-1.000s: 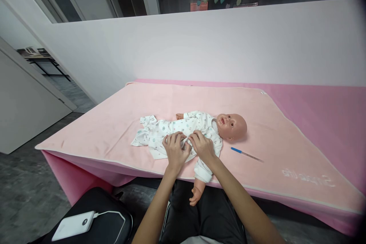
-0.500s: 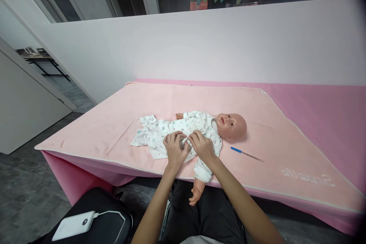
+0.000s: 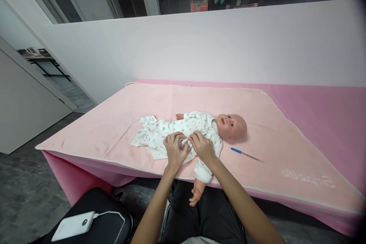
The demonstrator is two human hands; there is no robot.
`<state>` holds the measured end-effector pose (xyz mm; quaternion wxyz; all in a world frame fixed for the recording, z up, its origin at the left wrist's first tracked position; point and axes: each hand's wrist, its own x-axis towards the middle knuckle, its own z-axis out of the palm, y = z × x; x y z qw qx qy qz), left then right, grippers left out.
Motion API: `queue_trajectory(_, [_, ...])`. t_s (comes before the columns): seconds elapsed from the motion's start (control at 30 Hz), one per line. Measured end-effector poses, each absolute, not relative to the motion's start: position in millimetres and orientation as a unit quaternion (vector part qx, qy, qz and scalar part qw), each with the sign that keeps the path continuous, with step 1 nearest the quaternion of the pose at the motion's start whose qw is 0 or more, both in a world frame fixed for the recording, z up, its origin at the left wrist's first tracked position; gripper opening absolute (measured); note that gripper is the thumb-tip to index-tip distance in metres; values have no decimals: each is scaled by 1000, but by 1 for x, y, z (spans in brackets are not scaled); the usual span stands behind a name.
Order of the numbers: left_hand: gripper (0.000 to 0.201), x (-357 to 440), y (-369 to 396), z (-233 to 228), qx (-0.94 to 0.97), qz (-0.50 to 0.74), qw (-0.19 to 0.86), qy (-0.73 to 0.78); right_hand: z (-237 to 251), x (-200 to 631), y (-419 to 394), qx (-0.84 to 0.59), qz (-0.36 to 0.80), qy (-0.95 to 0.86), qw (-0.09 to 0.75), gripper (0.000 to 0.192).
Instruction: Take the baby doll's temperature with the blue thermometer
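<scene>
A baby doll (image 3: 233, 126) lies on its back, its head to the right, dressed in a white patterned romper (image 3: 164, 127). At the side of its body nearer me, my left hand (image 3: 175, 150) pinches the romper's cloth between bent fingers. Just to the right, my right hand (image 3: 201, 146) also has its fingertips closed on the cloth, close to the left ones. Whatever fastening lies between the fingertips is too small to make out. The doll's near arm (image 3: 197, 192) hangs past the table's front edge, while its far hand (image 3: 179, 116) rests on the blanket.
A peach blanket (image 3: 274, 137) covers the table over a pink cloth (image 3: 337, 118). Right of the doll lies a thin stick with a blue handle (image 3: 236, 150). Behind rises a white wall (image 3: 200, 49). A white power bank with a cable (image 3: 73, 227) sits on a black bag at lower left.
</scene>
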<state>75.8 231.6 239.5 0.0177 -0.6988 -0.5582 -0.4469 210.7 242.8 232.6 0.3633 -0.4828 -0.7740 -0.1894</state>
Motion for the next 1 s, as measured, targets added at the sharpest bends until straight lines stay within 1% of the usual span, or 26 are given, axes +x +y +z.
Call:
queue_trajectory(0.3, [14,77,230,239,-703,-439,30,-558,235,210,242,-485,-189,-774,360,21])
queue_trajectory(0.53, [10,74,231,239,-700,-458,2,-547,236,210,241,-480,-188,-773,370,21])
queue_trajectory(0.7, [7,72,230,240,-714,-441,-11,-544,233,210,242,-476,-176,-777,372,22])
queue_trajectory(0.8, [21,70,229,241,-730,-430,-22,-531,232,211,241,-469,-176,-779,377,23])
queue_trajectory(0.9, [36,70,229,240,-715,-455,-18,-531,231,213,241,-465,-178,-776,388,23])
queue_trajectory(0.97, [38,70,230,239,-686,-484,1,-544,231,214,241,-467,-179,-769,398,23])
queue_trajectory(1.0, [35,71,230,238,-668,-497,13,-553,231,214,241,-468,-180,-765,403,23])
